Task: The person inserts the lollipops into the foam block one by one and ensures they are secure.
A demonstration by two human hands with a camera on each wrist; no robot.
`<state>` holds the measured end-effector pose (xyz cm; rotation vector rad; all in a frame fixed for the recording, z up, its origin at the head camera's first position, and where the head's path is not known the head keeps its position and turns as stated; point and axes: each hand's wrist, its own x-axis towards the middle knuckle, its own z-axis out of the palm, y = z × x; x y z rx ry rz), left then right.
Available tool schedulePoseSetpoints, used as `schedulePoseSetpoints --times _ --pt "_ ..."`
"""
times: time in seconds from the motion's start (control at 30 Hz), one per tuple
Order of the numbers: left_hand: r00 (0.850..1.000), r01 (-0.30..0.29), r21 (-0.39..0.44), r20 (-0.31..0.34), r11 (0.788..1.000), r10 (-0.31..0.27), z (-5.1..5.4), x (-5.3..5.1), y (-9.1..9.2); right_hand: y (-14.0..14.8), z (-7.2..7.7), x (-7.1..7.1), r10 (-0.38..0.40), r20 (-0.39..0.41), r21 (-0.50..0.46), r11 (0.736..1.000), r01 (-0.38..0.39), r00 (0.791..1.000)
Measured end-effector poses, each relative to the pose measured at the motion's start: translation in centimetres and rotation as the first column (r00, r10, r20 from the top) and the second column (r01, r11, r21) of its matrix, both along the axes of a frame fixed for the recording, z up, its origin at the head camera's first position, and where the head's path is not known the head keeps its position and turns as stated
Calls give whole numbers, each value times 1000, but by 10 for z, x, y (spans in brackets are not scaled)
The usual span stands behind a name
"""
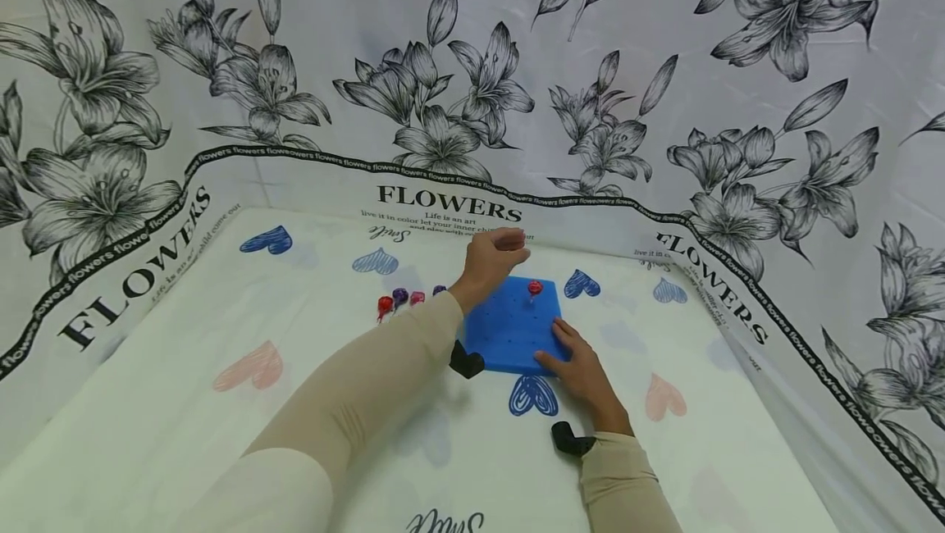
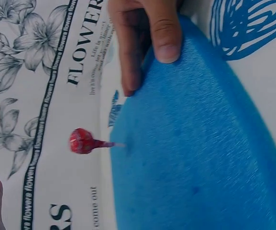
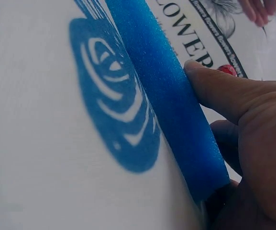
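Observation:
A blue foam block with small holes lies on the table. One red-wrapped lollipop stands up from its far right part, its stick in the foam. My right hand grips the block's near right corner, thumb on top and fingers along the side. Over the block's far left part hovers my left hand, fingers loosely extended and nothing visible in them. Left of the block lie a red lollipop, a purple lollipop and a pink lollipop; my left forearm partly covers this group.
A white cloth with printed hearts covers the table. Behind it and along both sides hangs a flower-printed curtain. Another purple lollipop lies close to my left wrist.

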<state>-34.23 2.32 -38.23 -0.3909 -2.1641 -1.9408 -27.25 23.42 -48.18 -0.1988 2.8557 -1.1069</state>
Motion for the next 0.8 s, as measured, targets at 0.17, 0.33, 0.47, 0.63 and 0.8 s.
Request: schedulePoseSetpoints --times 0.17,0.33,0.47,0.63,0.8 --pt "998 34 51 -53 998 -31 21 5 -11 1 1 2 7 -1 1 1000 -7 1000" --pt "985 61 101 -167 993 -43 43 11 -21 4 1 2 13 -24 10 1000 -13 1000" --pt "968 73 144 -246 987 -36 59 18 -29 5 0 1 24 -25 4 1000 -24 999" --pt "956 66 182 -293 981 -11 74 29 -49 3 -1 1 21 -9 -17 1000 -21 1000" --pt "945 15 185 -325 983 47 80 37 -76 2 -1 0 15 -8 -12 1000 -15 1000"
